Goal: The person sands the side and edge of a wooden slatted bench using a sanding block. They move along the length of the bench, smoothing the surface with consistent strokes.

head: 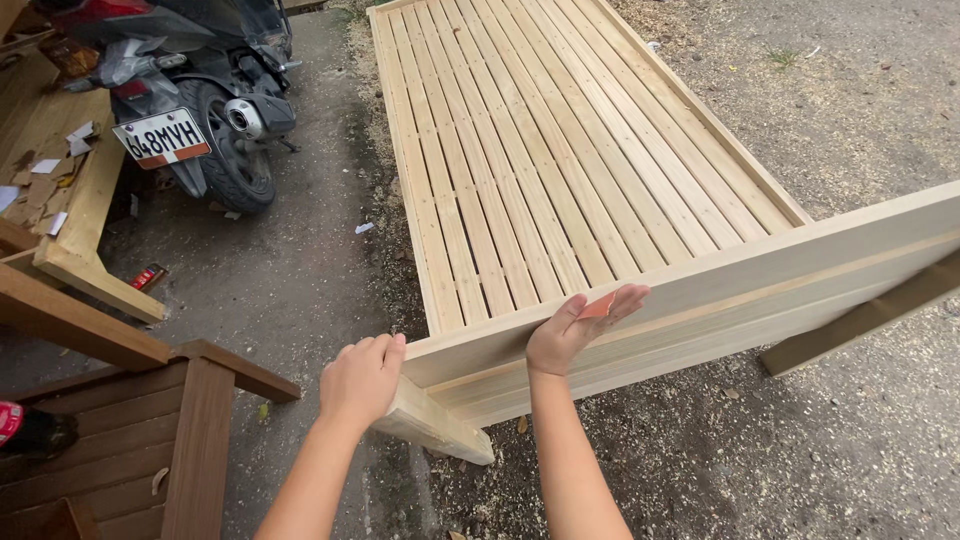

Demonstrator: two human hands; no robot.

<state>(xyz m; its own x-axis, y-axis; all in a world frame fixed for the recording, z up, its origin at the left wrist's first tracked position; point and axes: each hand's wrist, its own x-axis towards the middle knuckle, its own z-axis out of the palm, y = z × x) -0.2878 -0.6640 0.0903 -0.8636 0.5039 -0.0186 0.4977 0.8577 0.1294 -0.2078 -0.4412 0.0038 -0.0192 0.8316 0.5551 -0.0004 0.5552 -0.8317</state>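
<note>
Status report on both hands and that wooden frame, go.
Left hand gripping bed frame at its corner leg. Right hand flat on end board, small orange piece under fingers. Scooter parked left, apart.

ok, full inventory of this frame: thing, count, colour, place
slatted wooden bed frame: 1, pale wood, on the ground, centre to top right
end board of the frame: 1, pale wood, nearest edge, under both hands
corner leg block: 1, pale wood, below the left corner
sandpaper piece: 1, orange-red, under the right palm
motor scooter: 1, black and red, parked top left
brown wooden furniture: 1, dark brown, bottom left
pale wooden bench: 1, light wood, far left, paper scraps on it
small red packet: 1, on the ground by the bench
left hand: grip on the frame's left corner
right hand: palm flat on the end board's top edge
</note>
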